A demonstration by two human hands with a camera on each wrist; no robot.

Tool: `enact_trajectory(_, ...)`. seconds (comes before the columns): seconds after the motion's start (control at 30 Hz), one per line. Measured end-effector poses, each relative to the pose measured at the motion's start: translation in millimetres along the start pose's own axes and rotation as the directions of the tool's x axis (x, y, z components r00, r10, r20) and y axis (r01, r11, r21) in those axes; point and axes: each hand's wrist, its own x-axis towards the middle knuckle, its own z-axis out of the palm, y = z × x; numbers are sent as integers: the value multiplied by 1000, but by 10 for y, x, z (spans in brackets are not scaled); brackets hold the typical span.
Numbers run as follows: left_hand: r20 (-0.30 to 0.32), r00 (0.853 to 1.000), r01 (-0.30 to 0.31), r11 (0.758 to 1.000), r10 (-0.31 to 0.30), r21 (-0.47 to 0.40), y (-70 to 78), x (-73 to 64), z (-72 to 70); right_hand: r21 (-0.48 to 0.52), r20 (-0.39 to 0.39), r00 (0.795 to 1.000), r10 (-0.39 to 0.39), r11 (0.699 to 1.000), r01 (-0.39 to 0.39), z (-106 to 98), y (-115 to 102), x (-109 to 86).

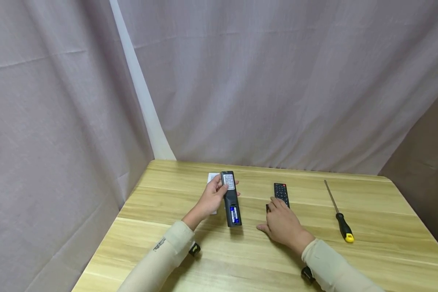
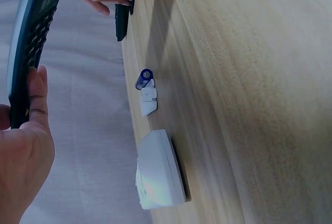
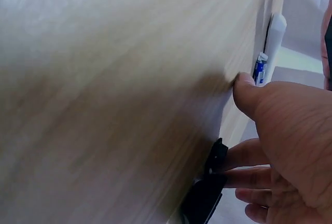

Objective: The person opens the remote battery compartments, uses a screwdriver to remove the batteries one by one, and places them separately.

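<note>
My left hand (image 1: 209,198) grips a black remote control (image 1: 231,200) above the table, its labelled back turned up. Two blue-and-white batteries (image 1: 234,215) sit in its uncovered compartment. My right hand (image 1: 285,224) reaches down to the table, thumb spread away from the fingers. Its fingertips touch a small black piece (image 3: 217,154), perhaps a battery cover, beside a second black remote control (image 1: 281,192) with a red button. That remote is partly hidden by the hand.
A white device (image 2: 161,172) lies beyond my left hand, with a small white cover (image 2: 148,100) and a blue battery (image 2: 144,79) near it. On the right lies a screwdriver (image 1: 343,225) with a black-and-yellow handle. Curtains (image 1: 263,97) hang behind the wooden table (image 1: 248,263).
</note>
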Motion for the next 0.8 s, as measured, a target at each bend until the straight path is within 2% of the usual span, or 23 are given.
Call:
enact_trajectory(0.13, -2, 1000, 3, 1000, -3, 9, -12, 2, -14, 35, -22, 999, 45, 998, -44, -19, 21, -1)
enact_trajectory(0.33, -4, 1000, 21, 1000, -21, 14, -28, 8, -36, 87, -122, 989, 83, 994, -73, -202, 99, -85)
enact_trajectory(0.57, -6, 1000, 18, 1000, -18, -3, -9, 2, -55, 105, -210, 975, 77, 993, -56, -411, 268, -408)
enact_trajectory(0.8, -1, 1000, 8, 1000, -8, -12, 3, 3, -62, 65, -206, 978, 21, 998, -7, -366, 390, -697)
